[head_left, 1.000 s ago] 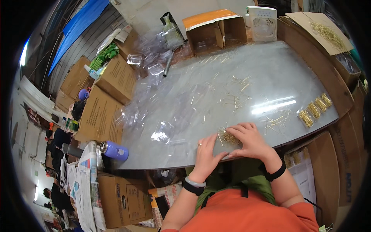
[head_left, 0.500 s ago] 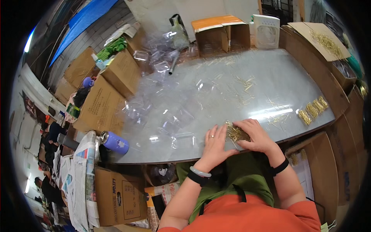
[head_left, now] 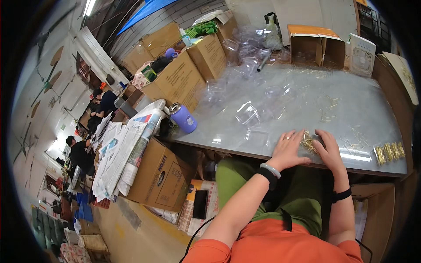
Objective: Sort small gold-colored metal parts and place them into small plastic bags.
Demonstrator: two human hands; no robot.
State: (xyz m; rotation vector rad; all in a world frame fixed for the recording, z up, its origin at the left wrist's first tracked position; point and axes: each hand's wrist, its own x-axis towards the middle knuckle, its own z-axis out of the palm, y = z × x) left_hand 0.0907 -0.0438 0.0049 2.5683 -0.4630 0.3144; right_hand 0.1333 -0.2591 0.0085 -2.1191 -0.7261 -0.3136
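Note:
Near the table's front edge lies a small heap of thin gold-coloured metal pins (head_left: pixel 308 143); I cannot make out their exact kind. My left hand (head_left: pixel 288 151) rests on the table at the heap's left side, fingers stretched out, a ring and a pale bracelet on it. On the other side my right hand (head_left: pixel 330 153) is open too, its fingers curving over the heap's right edge. Both hands touch the pins without gripping them. More loose pins (head_left: pixel 356 136) lie scattered to the right, and several neat bundles of gold pins (head_left: pixel 389 153) stand in a row by the right edge.
Clear plastic boxes (head_left: pixel 247 113) spread over the grey table (head_left: pixel 302 94). A purple bottle (head_left: pixel 183 118) stands at the left corner. Cardboard boxes (head_left: pixel 177 83) line the left side; an open carton (head_left: pixel 316 50) and a white fan (head_left: pixel 362 55) stand behind. Newspapers (head_left: pixel 131 151) cover a carton.
The view has swung left, so the table now sits farther right and more floor shows. Both hands stay around the pin heap, the right hand's fingers slightly more upright.

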